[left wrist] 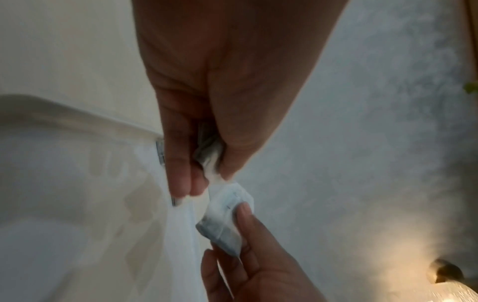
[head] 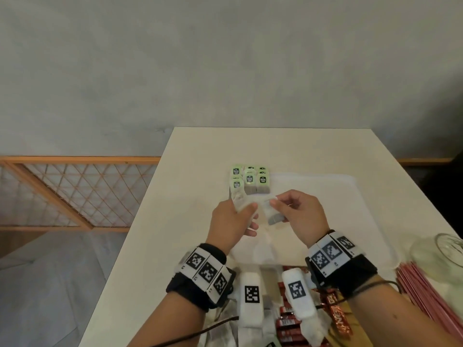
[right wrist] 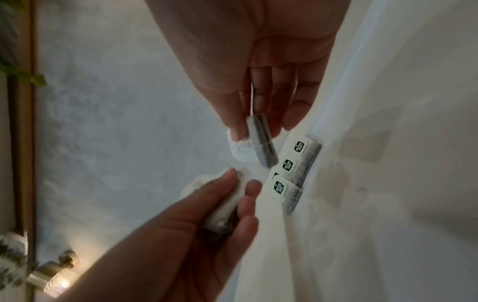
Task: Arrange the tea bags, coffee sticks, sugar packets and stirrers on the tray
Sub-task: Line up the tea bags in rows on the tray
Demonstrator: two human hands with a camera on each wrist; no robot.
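Both hands, our left hand (head: 231, 222) and right hand (head: 298, 216), each pinch a tea bag (head: 271, 214) just nearer us than the tea bag rows (head: 250, 180) on the tray (head: 350, 194).

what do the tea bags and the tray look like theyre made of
Tea bags: thin, matte white filter paper, apparently, with dark contents showing through and glossy green paper tags. Tray: looks like smooth white plastic with a rounded raised rim, though painted metal can't be ruled out.

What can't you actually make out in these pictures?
- Print on the green-tagged tea bags: head view, too small and blurred.
- Red coffee sticks: head view, cut off by the bottom edge, partly behind the wrist cameras.
- Clear glass jar: cut off by the right edge.
- Left hand: fingers hide most of its crumpled tea bag.
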